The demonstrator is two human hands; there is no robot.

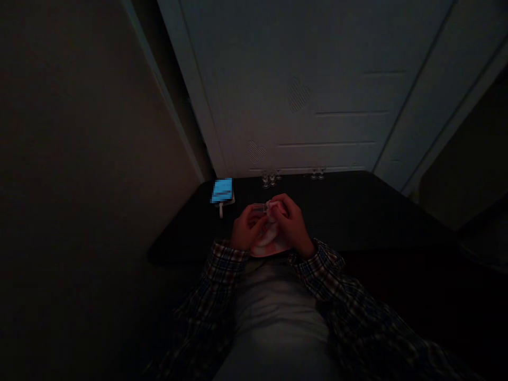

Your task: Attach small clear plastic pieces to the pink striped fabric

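My left hand (248,228) is closed around a small clear glass (260,207), which lies roughly sideways in front of me. A pink and white cloth (270,244) hangs from my right hand (291,225), its fingers closed on it and bunching it against the right end of the glass. Both hands meet just above the near part of the dark table (337,222). The dim light and the fingers hide part of the glass and where the cloth touches it.
Small stemmed glasses (272,179) stand at the table's back edge, with two more glasses (317,173) farther right. A lit screen device (223,191) with a strap lies at the back left. A white panelled door (325,90) rises behind; a wall (99,159) borders the left.
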